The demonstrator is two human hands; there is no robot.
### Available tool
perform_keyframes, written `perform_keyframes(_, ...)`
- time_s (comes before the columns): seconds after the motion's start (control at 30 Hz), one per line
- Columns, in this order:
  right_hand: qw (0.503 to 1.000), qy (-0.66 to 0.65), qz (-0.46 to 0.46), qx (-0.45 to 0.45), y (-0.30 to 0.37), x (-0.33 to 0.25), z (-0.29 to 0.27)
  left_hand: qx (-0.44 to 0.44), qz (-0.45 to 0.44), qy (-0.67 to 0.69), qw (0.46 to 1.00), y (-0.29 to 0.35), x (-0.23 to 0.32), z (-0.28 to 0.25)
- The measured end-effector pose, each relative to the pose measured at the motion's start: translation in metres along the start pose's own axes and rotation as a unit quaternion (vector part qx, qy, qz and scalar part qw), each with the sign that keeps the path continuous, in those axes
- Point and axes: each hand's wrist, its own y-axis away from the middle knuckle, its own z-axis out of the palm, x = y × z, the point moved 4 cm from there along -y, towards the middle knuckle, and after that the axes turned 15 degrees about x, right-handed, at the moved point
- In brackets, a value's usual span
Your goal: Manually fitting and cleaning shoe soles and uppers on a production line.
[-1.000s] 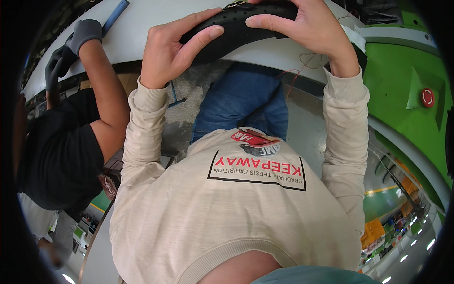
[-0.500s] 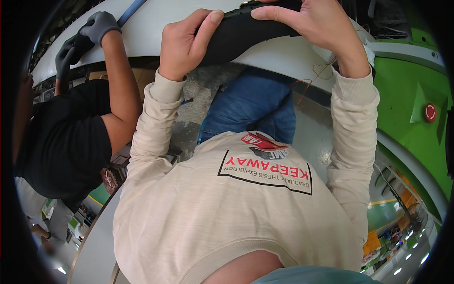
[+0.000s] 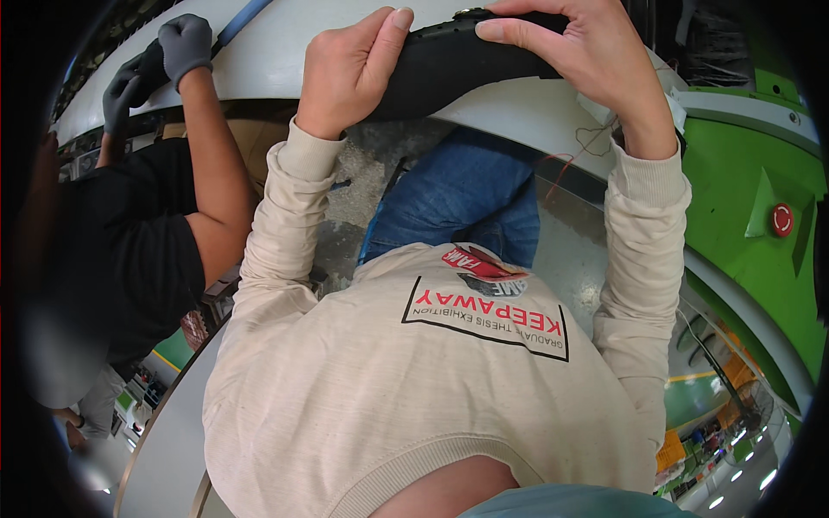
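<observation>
A black curved piece (image 3: 462, 73), which looks like a shoe upper, hangs over the near edge of the white table between my hands. Small holes run along its top edge. My left hand (image 3: 350, 73) is closed around its left end, thumb pointing up along the edge. At the upper right side, my right hand (image 3: 596, 52) pinches the piece between thumb and fingers. A small shiny round metal part (image 3: 471, 13) shows on the top edge beside my right thumb. The far side of the piece is cut off by the picture's top.
To my left a co-worker's grey-gloved hand (image 3: 186, 47) holds a dark item over the white table (image 3: 259, 69), near a blue rod (image 3: 242, 22). A green machine (image 3: 743, 173) with a red push button (image 3: 781, 220) stands at right. Thin reddish wires (image 3: 587, 142) dangle by my right wrist.
My right fingers have come down onto the top edge beside the metal part. Both hands have shifted slightly right in the picture, with the black piece still held.
</observation>
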Motion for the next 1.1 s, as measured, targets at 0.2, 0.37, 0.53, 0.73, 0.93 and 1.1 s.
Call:
perform_keyframes(0.2, 0.999, -0.004, -0.015, 0.028, 0.005, 0.007, -0.001, 0.022, -0.003, 0.059, 0.998, -0.003, 0.006, 0.003)
perform_keyframes(0.37, 0.998, 0.001, 0.045, 0.049, 0.027, 0.015, -0.005, -0.018, 0.011, 0.016, 1.0, -0.005, 0.008, 0.004)
perform_keyframes(0.53, 0.913, -0.297, -0.191, 0.203, 0.065, 0.068, 0.006, 0.002, 0.138, -0.019, 0.99, -0.008, 0.034, 0.012)
perform_keyframes(0.73, 0.99, -0.03, -0.013, 0.139, 0.095, 0.068, 0.008, -0.006, 0.108, -0.028, 0.994, 0.005, 0.037, 0.006)
perform_keyframes(0.93, 0.989, 0.017, -0.034, 0.146, 0.109, 0.05, 0.002, -0.068, 0.085, 0.02, 0.994, 0.032, 0.051, -0.007)
perform_keyframes(1.1, 0.962, 0.107, -0.189, 0.168, 0.104, 0.029, 0.035, -0.088, 0.144, 0.023, 0.985, 0.039, 0.038, -0.005)
